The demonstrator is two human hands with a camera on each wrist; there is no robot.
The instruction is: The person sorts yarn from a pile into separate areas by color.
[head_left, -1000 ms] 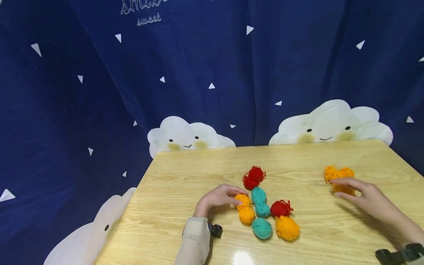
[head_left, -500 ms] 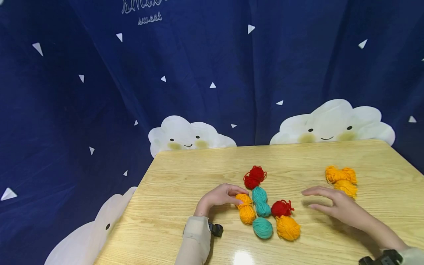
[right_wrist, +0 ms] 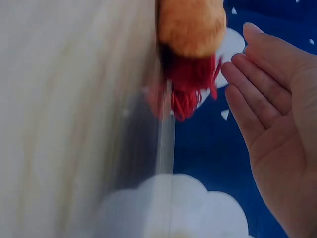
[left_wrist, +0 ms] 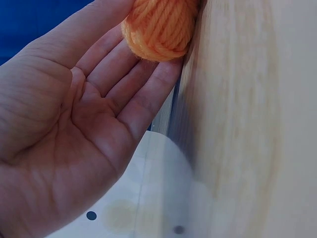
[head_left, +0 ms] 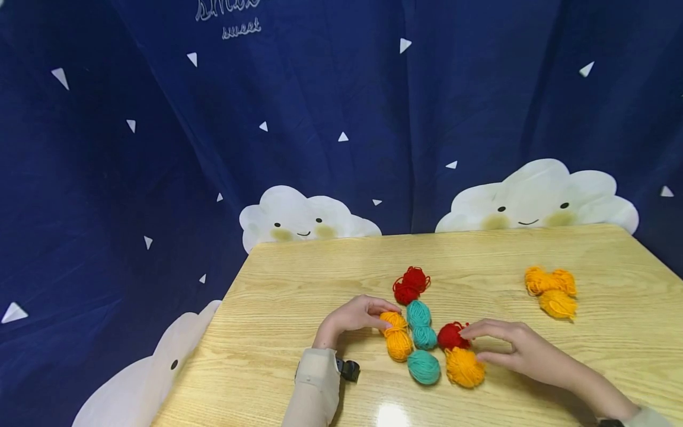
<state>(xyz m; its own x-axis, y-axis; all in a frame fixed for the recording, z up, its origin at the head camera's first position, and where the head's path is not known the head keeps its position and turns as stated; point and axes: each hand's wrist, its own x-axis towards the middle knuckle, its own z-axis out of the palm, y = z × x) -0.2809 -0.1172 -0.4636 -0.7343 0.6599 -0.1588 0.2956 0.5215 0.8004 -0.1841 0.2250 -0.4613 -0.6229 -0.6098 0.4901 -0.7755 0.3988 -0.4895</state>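
Observation:
My left hand (head_left: 352, 317) holds the upper end of an orange yarn bundle (head_left: 398, 345) between thumb and fingers; the left wrist view shows that orange yarn (left_wrist: 161, 29) at the fingertips. Right of it lie a teal bundle (head_left: 421, 325) and a teal ball (head_left: 424, 367). My right hand (head_left: 525, 350) is beside a red ball (head_left: 451, 336) and an orange ball (head_left: 465, 367), which touch each other. In the right wrist view the hand (right_wrist: 282, 109) has relaxed fingers and a gap to the orange (right_wrist: 192, 25) and red yarn (right_wrist: 190, 74).
A red yarn bundle (head_left: 411, 285) lies behind the teal bundle. Toward the back right of the wooden table (head_left: 320, 267) are an orange bundle (head_left: 549, 281) and an orange ball (head_left: 558, 304), touching. A dark blue curtain (head_left: 331, 89) with white clouds hangs behind.
My right hand has moved left, from the orange yarn at the right to beside the red and orange balls. My left hand has stayed on its orange bundle.

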